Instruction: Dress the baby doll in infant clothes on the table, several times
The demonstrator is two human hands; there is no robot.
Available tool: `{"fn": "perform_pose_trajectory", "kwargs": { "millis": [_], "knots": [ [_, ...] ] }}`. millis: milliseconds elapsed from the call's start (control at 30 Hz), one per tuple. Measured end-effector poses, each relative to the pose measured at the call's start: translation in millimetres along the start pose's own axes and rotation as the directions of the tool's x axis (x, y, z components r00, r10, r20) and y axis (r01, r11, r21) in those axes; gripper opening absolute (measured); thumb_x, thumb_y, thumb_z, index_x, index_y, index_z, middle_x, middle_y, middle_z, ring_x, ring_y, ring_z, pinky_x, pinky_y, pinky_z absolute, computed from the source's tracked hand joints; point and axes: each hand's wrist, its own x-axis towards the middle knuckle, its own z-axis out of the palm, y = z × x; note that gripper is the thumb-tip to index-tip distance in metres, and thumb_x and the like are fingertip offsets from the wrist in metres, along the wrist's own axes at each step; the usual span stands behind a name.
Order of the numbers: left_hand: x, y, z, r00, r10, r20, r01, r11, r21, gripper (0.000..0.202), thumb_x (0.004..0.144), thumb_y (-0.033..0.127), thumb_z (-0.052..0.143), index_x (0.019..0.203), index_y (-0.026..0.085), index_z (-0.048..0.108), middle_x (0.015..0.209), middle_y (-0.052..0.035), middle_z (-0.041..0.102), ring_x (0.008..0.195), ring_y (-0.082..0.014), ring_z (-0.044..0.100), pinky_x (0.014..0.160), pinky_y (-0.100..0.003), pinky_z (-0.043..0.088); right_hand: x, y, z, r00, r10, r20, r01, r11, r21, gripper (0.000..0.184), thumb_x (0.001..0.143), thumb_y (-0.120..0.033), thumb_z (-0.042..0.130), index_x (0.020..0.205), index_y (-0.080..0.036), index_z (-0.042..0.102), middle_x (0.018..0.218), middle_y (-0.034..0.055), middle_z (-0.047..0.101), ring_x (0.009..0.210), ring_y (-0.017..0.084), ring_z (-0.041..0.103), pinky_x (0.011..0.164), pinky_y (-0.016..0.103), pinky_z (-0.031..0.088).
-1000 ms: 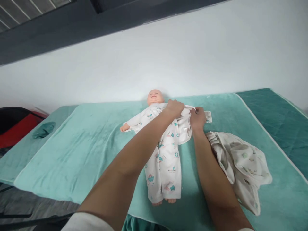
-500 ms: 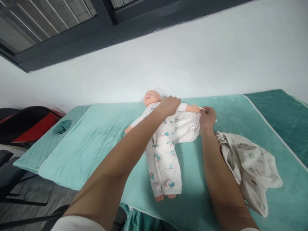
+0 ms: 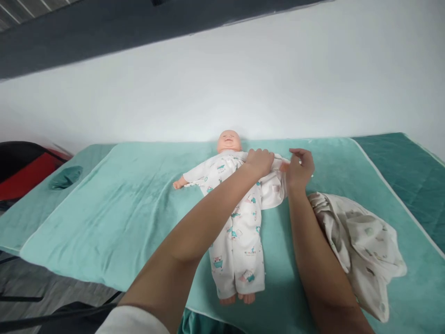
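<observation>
A baby doll lies on its back, its feet toward me. It wears a white romper printed with small teal and pink pictures. My left hand is closed on the doll's sleeve at the arm on the right side; its fingertips are partly hidden. Beside that arm's small hand is my right hand, with thumb and forefinger apart and nothing visible between them. Below the arm, an open white flap of the garment is spread on the bed.
A crumpled pale printed cloth lies right of my right forearm. The green padded bed cover runs along a white wall. At the left is a face hole, with a red and black chair beyond.
My right thumb and forefinger have parted from the white cloth edge at the doll's hand. My left hand has shifted outward along the doll's arm. The view has turned slightly.
</observation>
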Motion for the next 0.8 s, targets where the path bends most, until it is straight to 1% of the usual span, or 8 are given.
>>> {"fn": "perform_pose_trajectory", "kwargs": {
  "millis": [100,167,233,333,400,433,567,800],
  "knots": [
    [-21.4,-4.8,-3.3,0.998,-0.001,-0.07,-0.002,0.999,-0.043,0.034,0.096,0.02,0.048,0.127,0.016,0.06,0.131,-0.0137,0.064,0.126,-0.0304,0.057,0.102,-0.046,0.045,-8.4,-0.4,6.7,0.988,0.008,0.152,-0.007,1.0,-0.01,0.025,0.082,-0.025,0.045,0.097,-0.02,0.064,0.101,0.0072,0.072,0.095,0.02,0.067,0.093,0.038,0.051],
    [-45.1,-16.1,-3.7,0.983,-0.022,-0.183,0.001,0.994,-0.113,0.03,0.098,0.024,0.048,0.123,0.017,0.063,0.127,-0.0121,0.067,0.122,-0.0291,0.06,0.101,-0.044,0.046,-14.5,-0.4,11.1,0.971,-0.013,0.24,0.018,1.0,-0.019,0.026,0.085,-0.028,0.047,0.101,-0.02,0.065,0.104,0.0079,0.073,0.096,0.021,0.067,0.092,0.038,0.052],
    [-71.3,-33.9,3.6,0.942,-0.094,-0.323,0.013,0.969,-0.247,0.028,0.099,0.027,0.048,0.121,0.019,0.064,0.124,-0.0096,0.069,0.119,-0.0265,0.062,0.102,-0.042,0.047,-20.6,-2.3,14.7,0.942,-0.039,0.332,0.058,0.997,-0.05,0.028,0.088,-0.033,0.05,0.107,-0.02,0.067,0.11,0.0089,0.073,0.1,0.023,0.067,0.094,0.04,0.051],
    [-102.3,-66.6,32.4,0.805,-0.299,-0.513,-0.016,0.853,-0.522,0.026,0.1,0.03,0.05,0.121,0.022,0.064,0.127,-0.0073,0.07,0.123,-0.0225,0.062,0.107,-0.038,0.047,-28.9,-9.2,19.6,0.878,-0.098,0.469,0.154,0.985,-0.081,0.032,0.093,-0.039,0.053,0.114,-0.021,0.069,0.119,0.01,0.073,0.114,0.026,0.066,0.104,0.045,0.047],
    [-112.6,-85.7,56.5,0.706,-0.456,-0.543,-0.071,0.717,-0.694,0.027,0.1,0.032,0.052,0.122,0.022,0.063,0.134,-0.0083,0.066,0.128,-0.0206,0.06,0.113,-0.037,0.045,-34.0,-14.3,23.2,0.816,-0.164,0.554,0.235,0.97,-0.059,0.034,0.095,-0.043,0.052,0.115,-0.022,0.069,0.123,0.01,0.073,0.121,0.027,0.063,0.11,0.048,0.042],
    [-114.7,-92.9,67.1,0.681,-0.498,-0.536,-0.103,0.66,-0.744,0.028,0.099,0.034,0.053,0.123,0.022,0.062,0.136,-0.009,0.064,0.13,-0.0203,0.058,0.115,-0.037,0.043,-36.4,-16.6,24.9,0.781,-0.197,0.592,0.275,0.961,-0.043,0.034,0.096,-0.044,0.052,0.115,-0.022,0.069,0.126,0.0098,0.073,0.123,0.027,0.063,0.112,0.049,0.04],
    [-112.9,-105.1,88.2,0.671,-0.536,-0.512,-0.176,0.556,-0.812,0.026,0.096,0.037,0.059,0.118,0.024,0.062,0.138,-0.009,0.062,0.133,-0.02,0.057,0.117,-0.038,0.043,-44.9,-22.8,29.1,0.696,-0.27,0.665,0.365,0.931,-0.004,0.031,0.097,-0.044,0.053,0.117,-0.026,0.068,0.14,0.0078,0.067,0.134,0.027,0.056,0.118,0.052,0.032],
    [-113.7,-101.4,81.9,0.689,-0.514,-0.51,-0.176,0.565,-0.806,0.025,0.09,0.037,0.069,0.108,0.025,0.058,0.141,-0.0084,0.059,0.132,-0.0207,0.057,0.113,-0.039,0.045,-59.3,-37.6,29.7,0.623,-0.254,0.74,0.287,0.954,0.085,0.034,0.096,-0.047,0.057,0.124,-0.028,0.06,0.149,0.0083,0.058,0.138,0.027,0.051,0.122,0.055,0.025]
  ]
}}
